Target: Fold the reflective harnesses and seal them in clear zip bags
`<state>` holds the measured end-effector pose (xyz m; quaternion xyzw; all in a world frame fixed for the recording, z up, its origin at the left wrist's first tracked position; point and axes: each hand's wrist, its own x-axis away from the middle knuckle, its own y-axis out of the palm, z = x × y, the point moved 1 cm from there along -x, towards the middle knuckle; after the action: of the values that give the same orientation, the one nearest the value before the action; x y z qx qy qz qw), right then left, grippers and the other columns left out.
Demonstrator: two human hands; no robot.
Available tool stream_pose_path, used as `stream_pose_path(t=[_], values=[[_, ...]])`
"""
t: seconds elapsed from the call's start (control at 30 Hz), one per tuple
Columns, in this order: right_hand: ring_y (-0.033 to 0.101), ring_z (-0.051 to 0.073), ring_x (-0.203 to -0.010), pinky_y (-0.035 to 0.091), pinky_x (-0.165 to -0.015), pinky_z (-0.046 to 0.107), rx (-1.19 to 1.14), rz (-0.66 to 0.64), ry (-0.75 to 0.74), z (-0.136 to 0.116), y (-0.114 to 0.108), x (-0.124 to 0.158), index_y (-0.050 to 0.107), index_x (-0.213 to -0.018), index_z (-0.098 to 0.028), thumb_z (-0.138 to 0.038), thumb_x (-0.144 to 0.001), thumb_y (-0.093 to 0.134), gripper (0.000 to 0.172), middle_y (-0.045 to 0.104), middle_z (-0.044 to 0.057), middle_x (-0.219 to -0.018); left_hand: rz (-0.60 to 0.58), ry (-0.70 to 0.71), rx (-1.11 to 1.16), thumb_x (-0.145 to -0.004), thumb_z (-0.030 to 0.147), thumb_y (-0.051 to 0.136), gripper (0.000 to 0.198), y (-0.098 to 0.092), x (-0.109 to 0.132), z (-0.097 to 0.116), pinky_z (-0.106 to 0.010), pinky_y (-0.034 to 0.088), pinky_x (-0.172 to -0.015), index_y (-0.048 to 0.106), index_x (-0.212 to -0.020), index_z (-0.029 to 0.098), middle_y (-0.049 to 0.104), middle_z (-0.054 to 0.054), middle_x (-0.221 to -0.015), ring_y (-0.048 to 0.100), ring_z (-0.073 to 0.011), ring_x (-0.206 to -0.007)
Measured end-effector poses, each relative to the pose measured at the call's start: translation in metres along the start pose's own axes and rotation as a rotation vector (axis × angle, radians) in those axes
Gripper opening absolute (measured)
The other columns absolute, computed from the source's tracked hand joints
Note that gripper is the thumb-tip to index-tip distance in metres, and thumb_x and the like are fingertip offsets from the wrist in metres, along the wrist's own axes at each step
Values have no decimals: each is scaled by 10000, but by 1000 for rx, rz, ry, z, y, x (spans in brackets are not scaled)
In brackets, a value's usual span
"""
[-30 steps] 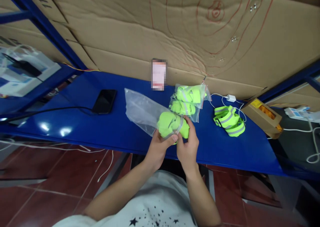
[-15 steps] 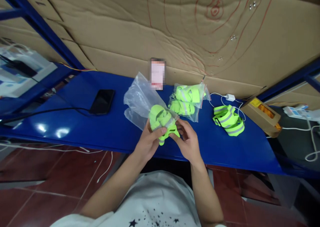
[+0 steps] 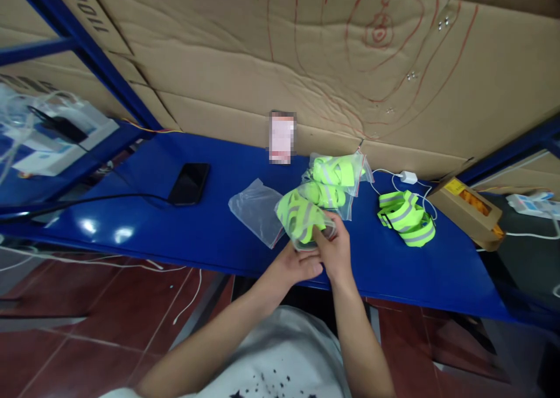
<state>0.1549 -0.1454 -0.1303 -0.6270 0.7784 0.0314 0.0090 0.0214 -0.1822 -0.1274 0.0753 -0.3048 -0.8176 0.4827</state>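
A folded neon-yellow reflective strap (image 3: pixel 296 214) with grey stripes lies inside a clear plastic bag (image 3: pixel 329 230), its mouth turned toward me. My right hand (image 3: pixel 336 246) grips the bag at its mouth, with a finger reaching in against the strap. My left hand (image 3: pixel 297 266) is closed on the bag's lower edge, its fingers partly hidden. Flat on the table just left of the hands is an empty clear bag (image 3: pixel 256 208). Beyond the hands lie bagged yellow straps (image 3: pixel 333 170), and to the right a loose bundle of reflective straps (image 3: pixel 406 218).
On the blue table (image 3: pixel 144 234) sit a black phone (image 3: pixel 189 183) with a dark cable near it, a blurred card (image 3: pixel 281 138) against the cardboard wall (image 3: pixel 210 53), a white charger (image 3: pixel 408 177) with its cord, and a brown box (image 3: pixel 468 211) at the right.
The strap, earlier partly out near my fingers, now sits deeper inside the bag. The empty bag lies flat and separate at left. My left hand has moved right, below the bag.
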Motion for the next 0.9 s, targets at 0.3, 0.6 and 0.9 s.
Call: stream_pose_path(t=[0.3,0.6,0.9], values=[[651,185,-609,545,-578,315,-254,-286,314,-27,-58,-9,718,-866,-209,-522,-569,926,479,683,11,-685,204,1036,-1254,-800,225,841,503,-18,41,85,-396,574,-920,669,-1270,273,712,-92,-1183,688,-267,-1069],[712,167,-762,542,-735,313,-78,-667,272,-32,-60,-47,747,-951,-150,-415,-701,852,380,731,13,-843,-289,540,-1343,-809,495,810,651,-6,-47,99,-431,524,-963,603,-1385,272,685,-119,-1271,679,-330,-1119],[699,205,-819,578,-773,348,106,-719,-3,16,-58,-77,687,-998,-205,-335,-754,821,307,720,29,-930,-217,363,-1029,-753,500,861,770,-35,-89,59,-402,550,-912,555,-1387,188,650,-140,-1223,660,-296,-1070]])
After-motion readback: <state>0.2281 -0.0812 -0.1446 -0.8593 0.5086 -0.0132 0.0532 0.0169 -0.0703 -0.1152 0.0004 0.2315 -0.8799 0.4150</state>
